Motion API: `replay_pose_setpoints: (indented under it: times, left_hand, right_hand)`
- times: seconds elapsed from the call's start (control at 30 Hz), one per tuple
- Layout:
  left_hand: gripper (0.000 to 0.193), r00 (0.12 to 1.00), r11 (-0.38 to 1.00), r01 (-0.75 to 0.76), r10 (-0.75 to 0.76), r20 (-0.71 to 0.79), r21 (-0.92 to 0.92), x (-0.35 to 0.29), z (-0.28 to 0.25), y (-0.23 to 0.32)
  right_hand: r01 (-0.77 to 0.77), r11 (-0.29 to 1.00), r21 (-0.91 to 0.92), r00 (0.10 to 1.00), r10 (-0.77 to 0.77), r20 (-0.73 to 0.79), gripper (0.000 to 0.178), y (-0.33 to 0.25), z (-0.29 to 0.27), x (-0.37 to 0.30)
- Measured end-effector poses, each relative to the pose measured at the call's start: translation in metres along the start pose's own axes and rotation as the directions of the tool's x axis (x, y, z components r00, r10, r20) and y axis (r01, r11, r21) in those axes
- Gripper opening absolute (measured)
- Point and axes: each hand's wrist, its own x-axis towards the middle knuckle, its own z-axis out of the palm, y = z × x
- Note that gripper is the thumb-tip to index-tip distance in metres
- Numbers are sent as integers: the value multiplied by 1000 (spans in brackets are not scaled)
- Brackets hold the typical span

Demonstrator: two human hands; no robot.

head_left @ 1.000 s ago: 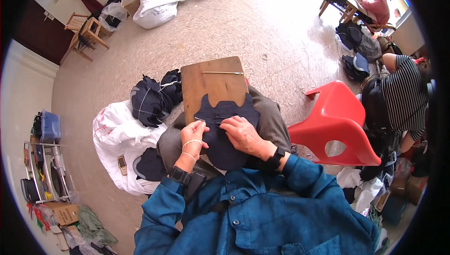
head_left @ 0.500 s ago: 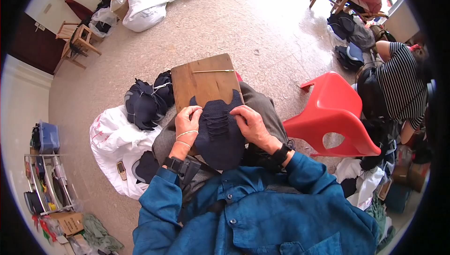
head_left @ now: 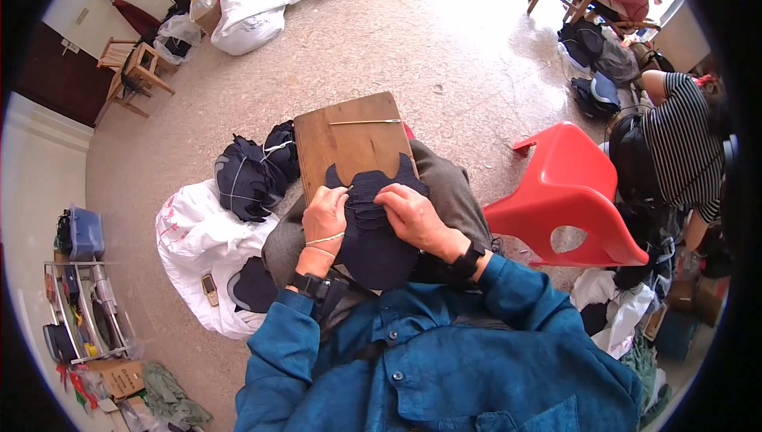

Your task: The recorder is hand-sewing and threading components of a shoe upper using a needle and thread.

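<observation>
A dark navy shoe upper (head_left: pixel 379 253) lies over my lap and the near end of a wooden board (head_left: pixel 345 134). Thin dark cord (head_left: pixel 368 211) crosses its middle in several rows. My left hand (head_left: pixel 324 216) is closed in a pinch at the upper's left edge, with a tiny tip showing at the fingertips. On the other side, my right hand (head_left: pixel 410 216) pinches close above the cord rows. What either pinch holds is too small to name. A long thin rod-like tool (head_left: pixel 365 122) lies across the far part of the board.
Left of my knees are tied bundles of dark uppers (head_left: pixel 246 178) and a white sack (head_left: pixel 194 230) with a phone (head_left: pixel 209 290) on it. A red plastic chair (head_left: pixel 567 186) stands to the right, beside a person in a striped shirt (head_left: pixel 679 138). Another person sits at the far right.
My right hand has moved left from the upper's right edge, over the cord rows. My left hand has shifted slightly right and down, still pinching.
</observation>
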Motion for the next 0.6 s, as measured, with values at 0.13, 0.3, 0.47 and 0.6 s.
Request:
replay_pose_setpoints:
  times: [0.13,0.3,0.47,0.6]
  left_hand:
    - [8,998,998,45,-46,35,42,-10,1,2]
    - [6,997,996,79,-80,21,50,-20,-1,0]
    - [4,995,995,96,-96,21,9,-25,-2,2]
    - [4,997,997,71,-71,1,6,-23,-1,0]
  right_hand:
    - [94,989,-111,990,-80,118,24,1,14,12]
    - [62,984,-166,982,-31,186,27,7,19,6]
    - [41,982,-184,980,-4,198,31,4,20,8]
    - [54,977,-208,982,-14,188,28,6,22,7]
